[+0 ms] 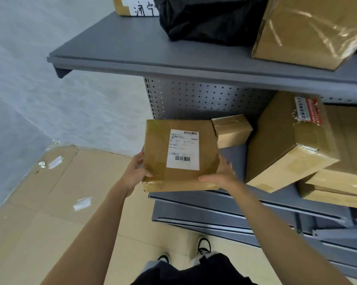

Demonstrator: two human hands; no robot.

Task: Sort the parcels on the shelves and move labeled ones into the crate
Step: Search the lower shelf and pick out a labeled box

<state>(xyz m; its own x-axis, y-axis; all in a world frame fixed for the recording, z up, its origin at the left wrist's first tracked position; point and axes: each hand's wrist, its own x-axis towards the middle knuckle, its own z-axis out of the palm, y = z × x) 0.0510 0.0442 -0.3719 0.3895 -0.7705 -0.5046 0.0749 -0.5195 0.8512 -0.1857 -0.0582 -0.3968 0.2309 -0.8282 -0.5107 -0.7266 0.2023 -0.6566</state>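
A flat brown cardboard parcel (159,153) with a white barcode label on its top face sits at the left end of the middle shelf (276,197). My left hand (135,171) grips its left side, thumb on the near corner. My right hand (220,174) grips its right side, thumb along the near edge. No crate is in view.
A small taped box (232,130) lies right behind the held parcel. A large tilted box (292,145) with a red and white sticker leans on stacked boxes (338,188) at the right. The upper shelf (173,58) carries a black bag (210,19) and a taped carton (305,31). Flattened cardboard (60,198) covers the floor.
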